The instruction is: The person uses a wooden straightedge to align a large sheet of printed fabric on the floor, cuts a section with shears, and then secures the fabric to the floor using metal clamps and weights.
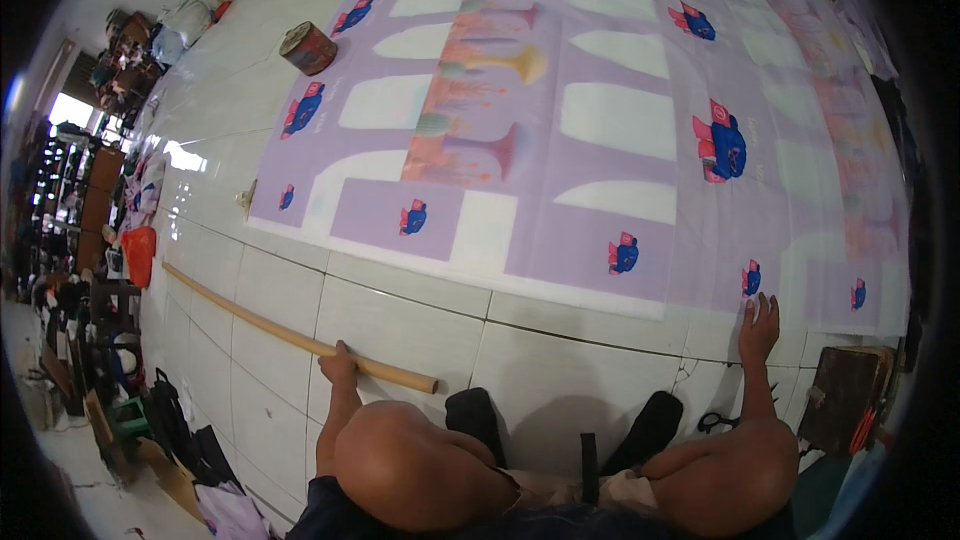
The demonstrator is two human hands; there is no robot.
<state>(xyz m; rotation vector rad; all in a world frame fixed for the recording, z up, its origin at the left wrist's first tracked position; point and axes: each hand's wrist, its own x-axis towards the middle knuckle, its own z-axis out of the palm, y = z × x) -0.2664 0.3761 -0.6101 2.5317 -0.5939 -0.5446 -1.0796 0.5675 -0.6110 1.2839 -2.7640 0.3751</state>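
Note:
A wide lilac printed sheet (590, 275) with white cut-out shapes, a coral and orange band and small blue-and-pink figures lies spread over the tiled floor in front of me. A thinner, similar print overlaps it on the right (715, 240). My right hand (760, 328) rests at the near edge of this right part, fingers stretched out, just below one small figure. On the left, my left hand (340, 365) is wrapped round a long brown cardboard tube (260, 322), close to its near end. The tube lies slantwise on the tiles, apart from the sheet.
A rusty red can (308, 48) stands on the sheet's far left edge. Black scissors (717, 422) lie by my right knee, near a dark worn block (845, 400). A red bag (139, 255) and piled goods line the left side.

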